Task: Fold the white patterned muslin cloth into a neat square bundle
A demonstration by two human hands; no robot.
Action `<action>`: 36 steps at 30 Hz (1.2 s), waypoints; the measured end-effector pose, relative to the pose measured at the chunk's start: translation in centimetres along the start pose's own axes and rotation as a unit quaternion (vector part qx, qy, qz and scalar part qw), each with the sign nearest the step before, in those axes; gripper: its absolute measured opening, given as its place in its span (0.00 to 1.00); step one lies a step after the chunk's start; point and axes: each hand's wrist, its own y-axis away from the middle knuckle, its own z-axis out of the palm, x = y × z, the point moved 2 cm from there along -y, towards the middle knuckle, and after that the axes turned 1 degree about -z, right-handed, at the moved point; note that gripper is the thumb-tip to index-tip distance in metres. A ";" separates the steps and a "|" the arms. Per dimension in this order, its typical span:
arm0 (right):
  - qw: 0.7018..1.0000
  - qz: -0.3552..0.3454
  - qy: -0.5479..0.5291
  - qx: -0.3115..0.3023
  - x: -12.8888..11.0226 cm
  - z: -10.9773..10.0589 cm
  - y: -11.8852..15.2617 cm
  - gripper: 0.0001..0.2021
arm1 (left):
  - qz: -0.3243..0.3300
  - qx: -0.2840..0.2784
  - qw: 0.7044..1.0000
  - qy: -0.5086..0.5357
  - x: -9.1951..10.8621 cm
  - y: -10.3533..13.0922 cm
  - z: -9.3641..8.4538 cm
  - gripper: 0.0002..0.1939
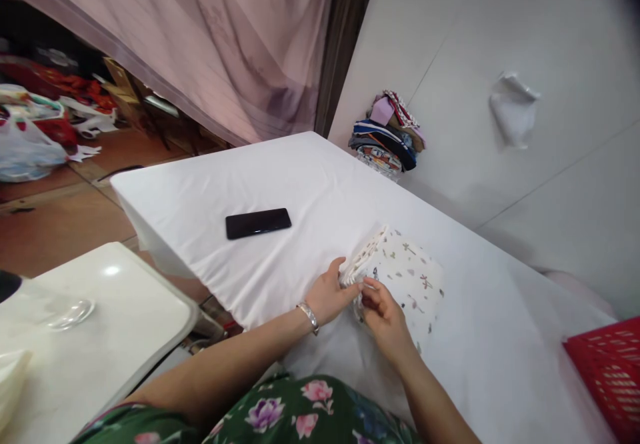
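Note:
A folded white cloth [407,274] with a small plant print lies on the white-covered table, its stacked layers showing along the left edge. My left hand [327,295], wearing a silver bracelet, rests against that edge. Its thumb points right and its index finger stretches away from me, apart from the thumb; the other fingers are mostly hidden. At the near left corner, my right hand [387,321] has its fingers curled in and closed on the cloth's edge. The thumb and fingertips of the two hands nearly meet there.
A black phone [259,223] lies left on the white tablecloth [195,184]. Folded clothes [385,134] are stacked beyond the far edge by the wall. A red basket [607,364] sits at right. A cream table [100,317] stands at left, and a pink curtain [250,44] hangs behind.

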 end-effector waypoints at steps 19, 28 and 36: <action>0.955 0.089 0.284 -0.002 1.2 -12.0 -19.1 0.26 | -0.018 -0.018 1.000 -0.009 -1.2 0.5 -1.1 0.33; 0.929 0.207 0.233 -0.198 2.0 -13.5 -23.0 0.25 | -0.019 -0.049 0.999 0.010 -1.9 0.2 -1.3 0.33; 0.906 0.282 0.175 -0.264 1.8 -12.7 -23.8 0.22 | -0.047 -0.071 0.996 0.028 -2.0 0.2 -1.5 0.34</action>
